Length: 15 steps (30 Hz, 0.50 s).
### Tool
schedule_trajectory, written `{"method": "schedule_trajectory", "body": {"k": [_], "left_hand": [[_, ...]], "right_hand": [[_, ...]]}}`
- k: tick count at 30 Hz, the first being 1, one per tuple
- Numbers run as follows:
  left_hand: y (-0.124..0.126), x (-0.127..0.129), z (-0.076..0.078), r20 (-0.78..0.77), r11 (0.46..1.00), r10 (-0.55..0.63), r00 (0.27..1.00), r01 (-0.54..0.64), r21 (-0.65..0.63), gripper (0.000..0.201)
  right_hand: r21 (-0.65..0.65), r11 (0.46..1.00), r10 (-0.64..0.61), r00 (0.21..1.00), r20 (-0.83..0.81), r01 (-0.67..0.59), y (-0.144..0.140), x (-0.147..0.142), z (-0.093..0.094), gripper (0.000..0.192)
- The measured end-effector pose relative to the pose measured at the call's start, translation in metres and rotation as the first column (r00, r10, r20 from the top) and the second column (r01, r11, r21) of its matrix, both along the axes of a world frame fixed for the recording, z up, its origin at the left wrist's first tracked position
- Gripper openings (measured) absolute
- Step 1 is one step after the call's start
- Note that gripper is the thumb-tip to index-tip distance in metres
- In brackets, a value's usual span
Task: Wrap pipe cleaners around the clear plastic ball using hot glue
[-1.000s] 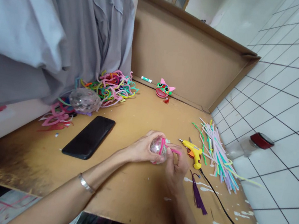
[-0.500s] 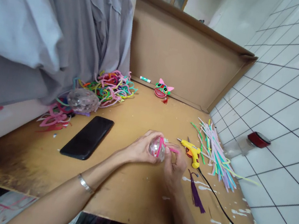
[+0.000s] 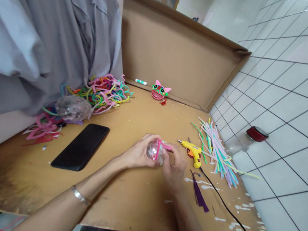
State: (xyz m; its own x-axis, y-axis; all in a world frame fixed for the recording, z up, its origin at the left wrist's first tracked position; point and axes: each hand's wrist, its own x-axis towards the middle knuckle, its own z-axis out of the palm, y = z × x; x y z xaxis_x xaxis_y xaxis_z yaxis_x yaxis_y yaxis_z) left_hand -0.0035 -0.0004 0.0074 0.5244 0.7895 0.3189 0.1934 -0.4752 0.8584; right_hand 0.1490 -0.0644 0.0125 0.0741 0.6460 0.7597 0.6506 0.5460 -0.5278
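Currently, at the centre of the frame, my left hand [image 3: 135, 155] cups a clear plastic ball [image 3: 152, 151], fingers curled around its left side. My right hand [image 3: 173, 165] pinches a pink pipe cleaner [image 3: 163, 146] that lies across the ball's top and right side. Both hands rest just above the cardboard work surface [image 3: 128, 198]. To the right, a yellow glue gun [image 3: 193, 152] lies near a bundle of pastel pipe cleaners [image 3: 218, 154]. A purple tassel [image 3: 199, 192] lies lower right of my right hand. A black phone [image 3: 80, 151] lies left of centre.
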Motion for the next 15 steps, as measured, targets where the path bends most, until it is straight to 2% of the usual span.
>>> {"method": "schedule_trajectory", "body": {"k": [10, 15], "left_hand": [[-0.001, -0.003, 0.006, -0.046, 0.997, -0.007, 0.999, 0.01, 0.071, 0.074], [-0.003, -0.004, 0.009, -0.079, 0.997, -0.019, 0.997, 0.025, 0.075, 0.076]], "right_hand": [[0.038, 0.999, 0.009, 0.997, 0.072, -0.011, 0.001, 0.007, 0.011, 0.019], [0.029, 0.995, 0.093, 0.99, 0.102, -0.097, 0.003, 0.012, 0.014, 0.019]]}}
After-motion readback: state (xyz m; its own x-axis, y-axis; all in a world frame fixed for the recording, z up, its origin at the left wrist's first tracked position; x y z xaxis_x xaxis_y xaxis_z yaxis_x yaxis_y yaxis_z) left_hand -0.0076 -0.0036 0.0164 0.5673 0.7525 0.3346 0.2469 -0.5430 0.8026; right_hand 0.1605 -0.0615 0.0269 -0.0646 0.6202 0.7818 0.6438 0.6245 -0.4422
